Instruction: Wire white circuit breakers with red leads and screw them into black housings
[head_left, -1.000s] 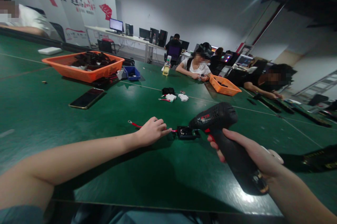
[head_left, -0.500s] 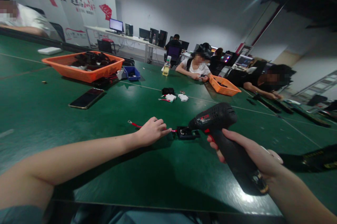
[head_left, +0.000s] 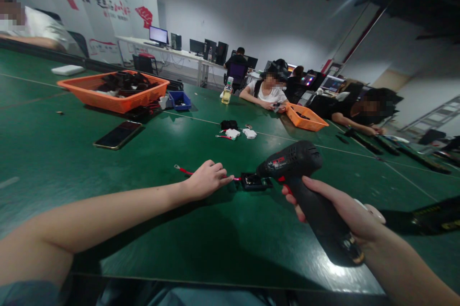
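A small black rectangular housing point(head_left: 253, 182) lies on the green table, with a red cable point(head_left: 185, 170) running out of its left side to a metal ring terminal. My left hand point(head_left: 208, 180) is closed over the cable and presses it to the table just left of the housing. Wrapped round the handle of a black cordless screwdriver point(head_left: 300, 159), my right hand point(head_left: 334, 205) has its fingers by the red trigger. The tool's nose points down and left at the housing's right part; its very tip is hard to make out.
An orange basket point(head_left: 118, 100) of black parts stands at the back left beside a blue bin point(head_left: 179, 100). A phone point(head_left: 118, 134) lies in front of it. White connectors point(head_left: 233, 134) lie beyond the housing. Across the table are co-workers, a bottle point(head_left: 227, 92) and another orange basket point(head_left: 308, 118).
Almost nothing differs. The screwdriver and my right hand have shifted very slightly left; my left hand stays on the cable.
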`<state>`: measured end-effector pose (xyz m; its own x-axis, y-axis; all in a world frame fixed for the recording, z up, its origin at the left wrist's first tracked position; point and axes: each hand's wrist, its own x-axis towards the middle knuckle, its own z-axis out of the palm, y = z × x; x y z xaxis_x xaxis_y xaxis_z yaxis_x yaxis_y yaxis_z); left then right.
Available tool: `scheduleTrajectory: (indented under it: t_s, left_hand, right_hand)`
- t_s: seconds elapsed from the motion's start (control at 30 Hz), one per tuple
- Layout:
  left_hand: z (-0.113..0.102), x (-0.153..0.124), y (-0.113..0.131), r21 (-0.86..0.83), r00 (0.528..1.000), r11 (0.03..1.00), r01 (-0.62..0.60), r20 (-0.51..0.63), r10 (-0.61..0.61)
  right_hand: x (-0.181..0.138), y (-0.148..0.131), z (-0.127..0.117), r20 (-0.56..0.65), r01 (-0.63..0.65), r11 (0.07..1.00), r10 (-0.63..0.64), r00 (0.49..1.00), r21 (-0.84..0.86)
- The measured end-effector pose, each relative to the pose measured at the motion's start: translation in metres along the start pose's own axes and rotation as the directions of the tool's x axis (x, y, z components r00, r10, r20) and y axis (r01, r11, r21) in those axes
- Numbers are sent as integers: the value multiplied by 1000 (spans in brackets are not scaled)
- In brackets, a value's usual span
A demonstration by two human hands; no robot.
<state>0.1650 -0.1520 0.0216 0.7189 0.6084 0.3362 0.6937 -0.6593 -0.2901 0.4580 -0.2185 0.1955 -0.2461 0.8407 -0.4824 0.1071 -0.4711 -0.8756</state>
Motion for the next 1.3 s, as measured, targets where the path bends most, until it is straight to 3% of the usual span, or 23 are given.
scheduleTrajectory:
  t_s: [1.3]
  left_hand:
    - [3,1,2,36,1000,999,2,-16,-2]
  right_hand:
    - [-6,0,-4,20,21,999,-21,1000,-26]
